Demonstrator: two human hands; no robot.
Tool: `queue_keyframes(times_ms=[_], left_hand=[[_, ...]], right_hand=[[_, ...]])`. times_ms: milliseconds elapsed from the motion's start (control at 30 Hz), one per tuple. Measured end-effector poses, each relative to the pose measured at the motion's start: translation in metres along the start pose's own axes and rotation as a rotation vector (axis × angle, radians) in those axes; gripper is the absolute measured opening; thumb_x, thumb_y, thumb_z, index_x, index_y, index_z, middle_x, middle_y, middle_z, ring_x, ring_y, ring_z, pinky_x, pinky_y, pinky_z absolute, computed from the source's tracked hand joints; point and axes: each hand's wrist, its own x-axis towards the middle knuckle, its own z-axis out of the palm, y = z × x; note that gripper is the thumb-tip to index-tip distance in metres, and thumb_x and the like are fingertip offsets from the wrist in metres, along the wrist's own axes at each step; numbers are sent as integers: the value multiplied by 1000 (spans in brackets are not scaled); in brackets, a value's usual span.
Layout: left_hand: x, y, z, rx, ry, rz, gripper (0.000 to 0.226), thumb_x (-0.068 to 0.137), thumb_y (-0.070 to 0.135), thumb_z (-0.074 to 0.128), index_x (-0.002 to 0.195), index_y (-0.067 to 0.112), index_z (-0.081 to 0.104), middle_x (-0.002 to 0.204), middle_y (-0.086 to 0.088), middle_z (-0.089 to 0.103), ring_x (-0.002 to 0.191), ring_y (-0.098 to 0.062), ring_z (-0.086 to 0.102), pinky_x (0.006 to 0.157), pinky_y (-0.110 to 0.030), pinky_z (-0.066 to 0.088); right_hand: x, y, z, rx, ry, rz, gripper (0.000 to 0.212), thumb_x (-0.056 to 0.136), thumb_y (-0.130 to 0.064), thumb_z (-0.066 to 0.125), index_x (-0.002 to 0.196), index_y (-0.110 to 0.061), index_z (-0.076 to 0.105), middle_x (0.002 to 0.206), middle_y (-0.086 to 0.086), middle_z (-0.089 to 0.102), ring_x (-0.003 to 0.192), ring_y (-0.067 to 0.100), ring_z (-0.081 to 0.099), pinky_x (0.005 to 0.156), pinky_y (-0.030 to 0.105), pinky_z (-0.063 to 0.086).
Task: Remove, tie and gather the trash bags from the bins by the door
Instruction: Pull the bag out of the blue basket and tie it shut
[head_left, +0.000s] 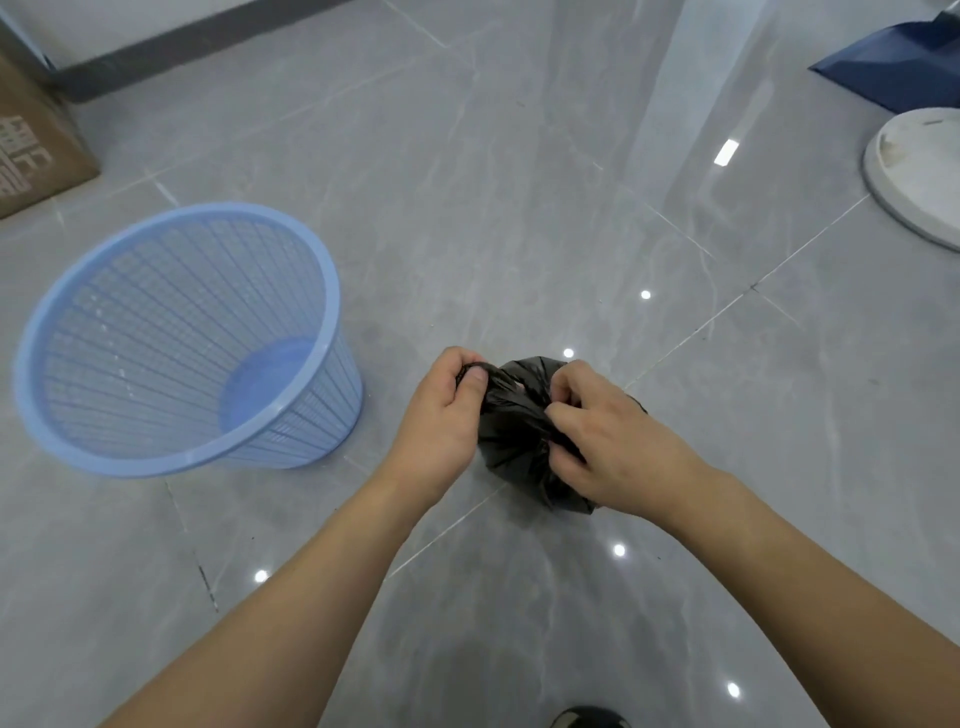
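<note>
Grey tile floor (519, 182), both hands, L (441, 415) & R (608, 441), gripping black bag (511, 421), blue bin (176, 338) nearby

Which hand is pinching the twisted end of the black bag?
The left hand: its thumb pins the twisted end of the black bag. The right hand grips the bag's bunched body.

Bright, even indoor light coming from overhead. Glossy floor (519, 208) reflecting small lamp spots and pale streak. Soft shadows lying near bottom. Wide-angle lens bending edges. Slight blur softening whole view.
</note>
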Motion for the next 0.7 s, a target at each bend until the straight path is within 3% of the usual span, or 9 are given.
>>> queue_keyframes(times_ms=[100,167,233,300,400,467,567,633,700], left_hand=[[5,-8,7,28,-26,-53,18,103,19,39,91,16,53,75,0,59,70,-12,54,72,-41,47],[5,-11,10,0,-75,-93,19,104,19,36,92,15,51,69,-4,66,69,-16,62,71,-33,49],[6,-11,12,6,-117,-143,20,105,18,34,94,12,50,68,-10,71,67,-14,66,65,-22,48],[8,-11,14,-20,-86,-146,20,104,16,36,94,11,52,72,-8,70,69,-15,66,65,-20,48],[10,-8,15,-48,22,-65,19,102,15,41,89,17,55,82,-4,68,74,-15,61,67,-25,47],[7,-5,19,-146,11,-89,18,103,14,38,93,14,53,88,-7,73,74,-12,66,63,-20,48],[3,-9,23,-146,24,-116,19,104,15,38,92,19,52,81,3,66,70,-7,60,59,-14,46],[2,-12,23,-112,14,-107,19,103,16,39,91,20,53,78,5,59,67,-2,54,60,-13,45],[2,-9,24,-154,-53,-134,17,104,14,39,95,15,53,72,7,63,62,2,58,59,-12,46]], right_hand=[[-1,-2,3,37,42,40,16,75,-20,48,71,-4,51,95,7,47,67,20,41,60,27,38],[-4,0,7,-17,125,66,15,73,-16,51,78,-3,57,98,10,49,73,26,47,66,32,42],[-6,6,6,-95,249,131,14,71,-9,55,82,-4,62,99,9,47,76,28,46,69,39,42],[-8,11,4,-137,303,155,13,70,-6,59,82,-8,64,97,6,43,77,26,42,70,41,41],[-10,12,2,-61,192,10,11,71,-7,62,81,-13,65,94,3,45,78,22,38,73,35,40],[-7,9,1,-13,155,-63,11,76,-8,57,81,-13,65,92,3,49,79,21,39,75,31,38],[-3,8,-2,-6,219,-96,24,90,-11,44,85,-8,67,87,8,55,76,29,50,75,36,42],[-6,9,-1,-8,250,-102,15,84,-4,51,91,-6,64,88,9,58,78,31,55,78,37,44],[-11,9,2,6,266,-78,21,79,0,56,98,-9,56,90,9,60,79,31,57,78,36,44]])
